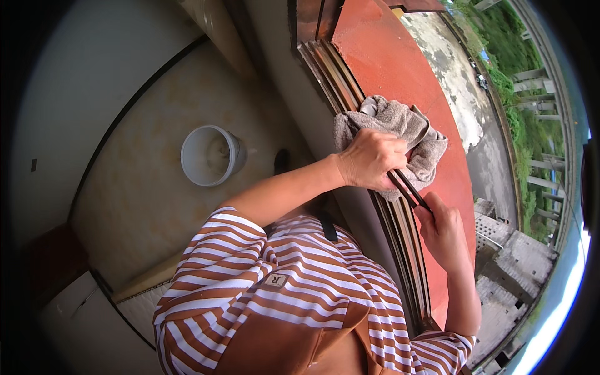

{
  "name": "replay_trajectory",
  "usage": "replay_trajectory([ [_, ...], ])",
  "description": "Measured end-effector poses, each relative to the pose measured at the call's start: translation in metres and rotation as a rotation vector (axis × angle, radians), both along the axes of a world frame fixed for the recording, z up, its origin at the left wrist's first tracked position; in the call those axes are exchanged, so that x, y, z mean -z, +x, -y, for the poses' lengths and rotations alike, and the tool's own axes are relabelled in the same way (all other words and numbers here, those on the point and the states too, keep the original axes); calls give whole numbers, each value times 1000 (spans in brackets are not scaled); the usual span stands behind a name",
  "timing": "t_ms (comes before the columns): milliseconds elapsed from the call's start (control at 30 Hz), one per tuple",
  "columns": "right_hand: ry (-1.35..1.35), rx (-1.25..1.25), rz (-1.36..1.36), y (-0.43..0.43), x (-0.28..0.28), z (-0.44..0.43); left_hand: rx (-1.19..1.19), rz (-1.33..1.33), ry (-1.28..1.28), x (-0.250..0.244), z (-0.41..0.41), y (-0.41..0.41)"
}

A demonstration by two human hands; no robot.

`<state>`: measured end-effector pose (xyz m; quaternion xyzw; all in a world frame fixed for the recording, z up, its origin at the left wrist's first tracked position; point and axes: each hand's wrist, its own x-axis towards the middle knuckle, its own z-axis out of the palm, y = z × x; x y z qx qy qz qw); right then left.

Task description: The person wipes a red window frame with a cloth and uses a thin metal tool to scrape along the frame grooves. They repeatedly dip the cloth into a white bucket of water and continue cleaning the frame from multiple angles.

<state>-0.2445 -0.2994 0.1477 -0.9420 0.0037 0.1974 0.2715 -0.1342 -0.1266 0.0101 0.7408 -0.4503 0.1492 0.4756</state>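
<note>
My left hand point(374, 158) is closed on a pair of slim dark rods point(402, 187) and presses on a bunched grey-brown towel point(401, 119). The towel lies across the metal window track point(403, 234) and partly over the red ledge outside it. Below and to the right, my right hand point(439, 222) is closed round the lower end of the same rods. Whether the rods are one tool or two pieces cannot be told. Their upper end runs along the towel near my left hand and is partly hidden.
A white plastic bucket point(206, 155) stands on the floor point(154, 197) to the left. The inner wall point(300, 89) runs beside the track. Beyond the red ledge point(398, 61) lie a concrete area far below, buildings, greenery and an elevated road. A quilted mattress edge shows at the lower left.
</note>
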Motion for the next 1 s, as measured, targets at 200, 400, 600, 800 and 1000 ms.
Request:
replay_trajectory([
  [200, 115, 62, 56, 6, 16, 1, -58, 27, 113, -1, -2, 10],
  [400, -89, 53, -92, -33, -24, 30, -21, -104, -10, -1, 38, -52],
  [600, -75, -48, 61, 11, -3, -7, -13, -38, -2, 3, -3, 9],
  [800, 41, -41, 231, 75, 45, -45, -62, 93, 141, 12, -51, 88],
  [1000, 202, 69, 43, 63, 36, -22, -85, 53, 176, 7, -39, 66],
])
